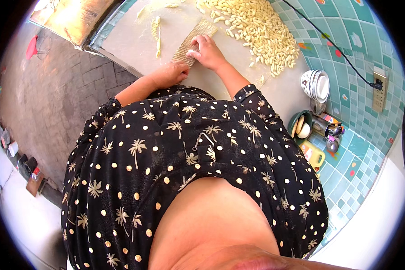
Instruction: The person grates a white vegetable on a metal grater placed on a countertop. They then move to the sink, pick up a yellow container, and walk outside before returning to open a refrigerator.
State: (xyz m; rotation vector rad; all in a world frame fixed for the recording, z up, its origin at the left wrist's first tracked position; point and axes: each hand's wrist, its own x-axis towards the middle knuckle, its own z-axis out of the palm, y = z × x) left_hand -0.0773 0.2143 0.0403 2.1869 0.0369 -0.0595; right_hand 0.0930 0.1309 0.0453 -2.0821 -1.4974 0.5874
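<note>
A ridged, straw-coloured mat [202, 32] lies slantwise on the pale countertop in front of me. My left hand [170, 72] is curled at its near end, with the fingers gripping the edge. Over the middle of the mat is my right hand [207, 52], its thumb and forefinger spread in a curve, with no piece visible between them. What may lie under the right fingers is hidden. A thin strip of dough [158, 44] with crumbs beside it rests left of the mat. To the right spreads a large heap of small, shaped dough pieces [256, 30].
Stacked bowls [315, 86] stand by the tiled wall at right. Closer to me are a green basin [298, 123] with pale items in it and a yellow jug [312, 153]. A black cable [337, 50] runs to a power strip [379, 94]. Brick-patterned floor [71, 87] shows beyond the counter's left edge.
</note>
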